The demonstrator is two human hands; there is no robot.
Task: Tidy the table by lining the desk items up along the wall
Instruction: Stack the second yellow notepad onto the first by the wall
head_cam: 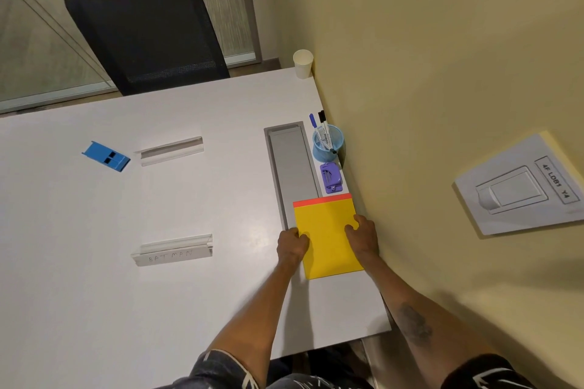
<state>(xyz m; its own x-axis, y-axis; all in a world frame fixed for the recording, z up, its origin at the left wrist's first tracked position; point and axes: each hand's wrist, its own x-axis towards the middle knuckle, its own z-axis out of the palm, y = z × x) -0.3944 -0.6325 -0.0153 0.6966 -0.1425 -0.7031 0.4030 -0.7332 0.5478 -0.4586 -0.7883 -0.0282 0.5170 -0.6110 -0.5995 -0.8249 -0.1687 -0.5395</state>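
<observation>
We find both hands on the yellow notepad (327, 240), which lies flat on the white table (94, 294), its right edge close beside the wall (410, 88); the left hand (292, 246) has fingers curled at the pad's left edge; the right hand (363, 235) has fingers curled at the right edge, thumb on the cover; both are grasping the pad.

Well left of the left fingers stands a clear name holder (173, 251) lettered BATMAN; on the wall right of the right fingers sits a white switch plate (518, 186).

Just beyond the fingertips runs the pad's red top strip; its far left corner overlaps a grey cable cover (292, 164). Immediately past the strip lies a small purple desk tool (331, 178); beyond it a blue pen cup (328, 148) holding two markers, near the wall.

Farther left, a second holder (172, 150), with a blue desk item (106, 156) just beside it; at the far corner, a white paper cup (302, 63) by the wall; behind the table, a black chair (148, 31).
</observation>
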